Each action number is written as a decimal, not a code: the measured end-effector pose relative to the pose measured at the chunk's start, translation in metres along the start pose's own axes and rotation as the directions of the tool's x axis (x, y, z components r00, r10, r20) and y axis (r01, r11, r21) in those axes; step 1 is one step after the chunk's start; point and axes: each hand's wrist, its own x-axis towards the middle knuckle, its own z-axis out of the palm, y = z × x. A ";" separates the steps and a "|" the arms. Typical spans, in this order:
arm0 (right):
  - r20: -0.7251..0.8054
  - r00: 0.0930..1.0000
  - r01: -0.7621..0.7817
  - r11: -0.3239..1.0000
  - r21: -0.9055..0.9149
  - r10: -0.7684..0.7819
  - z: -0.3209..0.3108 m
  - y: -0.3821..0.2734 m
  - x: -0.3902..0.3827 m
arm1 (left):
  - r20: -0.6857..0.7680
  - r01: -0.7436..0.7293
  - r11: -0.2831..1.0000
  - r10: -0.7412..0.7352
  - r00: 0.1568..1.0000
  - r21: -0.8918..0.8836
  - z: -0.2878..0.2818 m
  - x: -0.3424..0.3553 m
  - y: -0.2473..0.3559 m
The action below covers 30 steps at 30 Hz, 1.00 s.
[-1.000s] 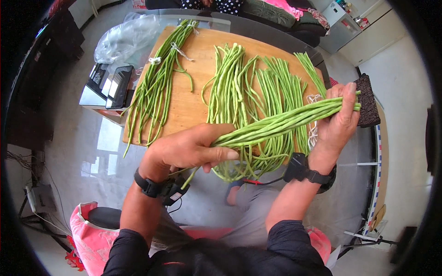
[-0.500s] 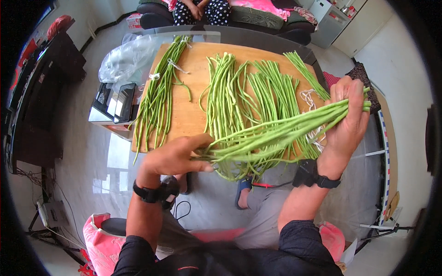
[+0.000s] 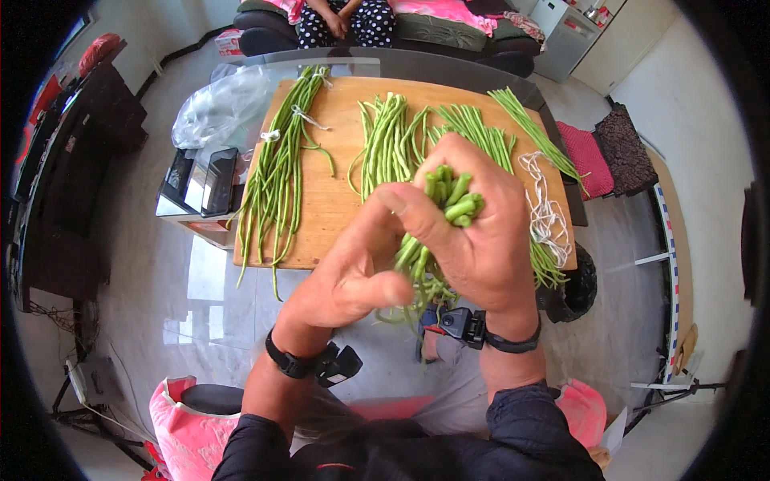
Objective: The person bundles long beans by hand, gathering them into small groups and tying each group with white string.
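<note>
A bundle of green long beans is gripped in my right hand, which is closed round it in front of my chest. Its cut ends point up at me, and the beans hang below the fist. Close beside the bundle, my left hand is curved with its thumb and fingers apart; its fingertips are partly hidden behind the right thumb. On the wooden board lie tied long beans at left, loose long beans in the middle, and a few separate long beans at far right.
White string lies on the board's right side. A clear plastic bag sits beyond the board's left edge, above a box-like unit. A black-lined bin stands at right. Another person sits opposite, hands together.
My right hand has swung left and inward, turning the bundle from lying sideways to ends-up. My left hand has moved right and come off the thin ends, towards the right fist.
</note>
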 end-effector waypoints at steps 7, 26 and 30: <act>0.078 0.991 0.111 0.994 0.010 -0.111 0.015 0.001 0.000 | -0.051 0.386 0.894 -0.385 0.921 0.227 -0.019 -0.022 0.027; 0.138 0.986 -0.120 0.980 0.160 0.098 0.007 0.038 -0.002 | -0.151 0.409 0.723 -0.395 0.906 0.558 -0.015 -0.004 0.021; 0.045 0.998 -0.050 0.994 0.099 0.046 0.010 0.048 -0.002 | -0.099 0.335 0.847 -0.324 0.941 0.413 -0.015 0.004 0.007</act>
